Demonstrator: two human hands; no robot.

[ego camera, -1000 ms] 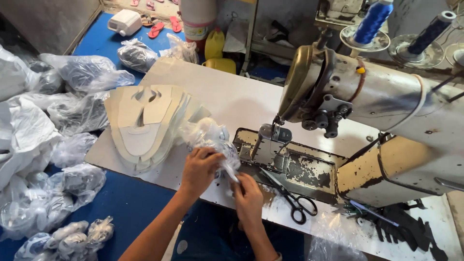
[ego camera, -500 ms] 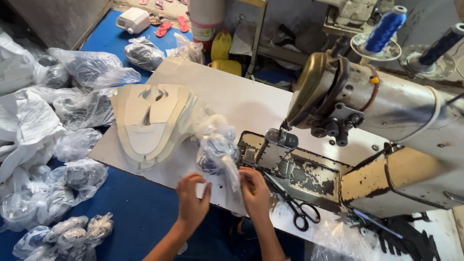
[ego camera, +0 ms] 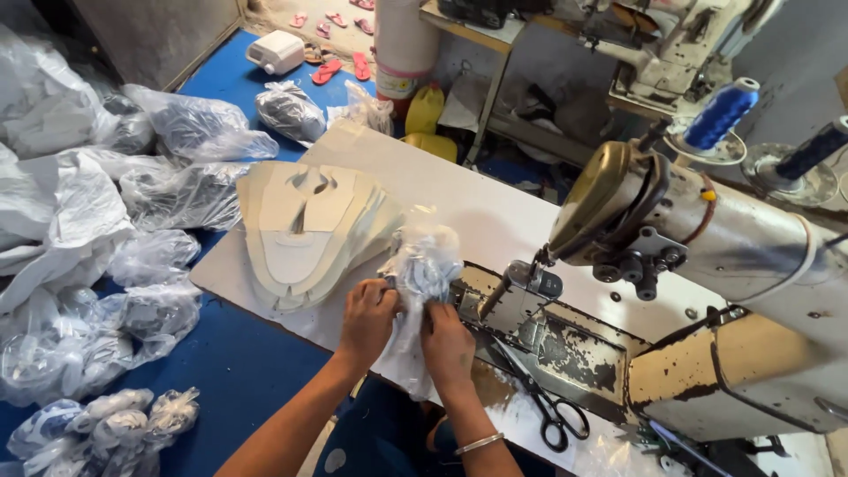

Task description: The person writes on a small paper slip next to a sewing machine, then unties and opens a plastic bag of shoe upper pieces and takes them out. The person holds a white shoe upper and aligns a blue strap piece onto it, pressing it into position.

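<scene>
Your two hands meet on a clear plastic bag (ego camera: 422, 265) of small pieces at the near edge of the white worktable (ego camera: 495, 212), just left of the sewing machine (ego camera: 707, 256). The bag stands roughly upright, its long axis running from the bunched top near the machine's presser foot (ego camera: 530, 281) down toward you, with a loose tail of plastic trailing off the table edge between your wrists.

Your left hand (ego camera: 367, 318) comes in from the lower left, forearm angled up across the blue floor (ego camera: 247, 371), fingers curled and pressed into the bag's left side. Your right hand (ego camera: 446, 340), a thin bangle (ego camera: 478, 443) on its wrist, reaches up from below, fingers closed on the bag's lower right side. Whether either hand pinches only the film or also the contents cannot be told.

A stack of pale shoe-upper cut pieces (ego camera: 305, 230) lies flat just left of the bag, its pointed ends toward you. Black scissors (ego camera: 552, 411) lie on the worn machine bed to your right. More filled plastic bags (ego camera: 97, 265) crowd the floor at left.
</scene>
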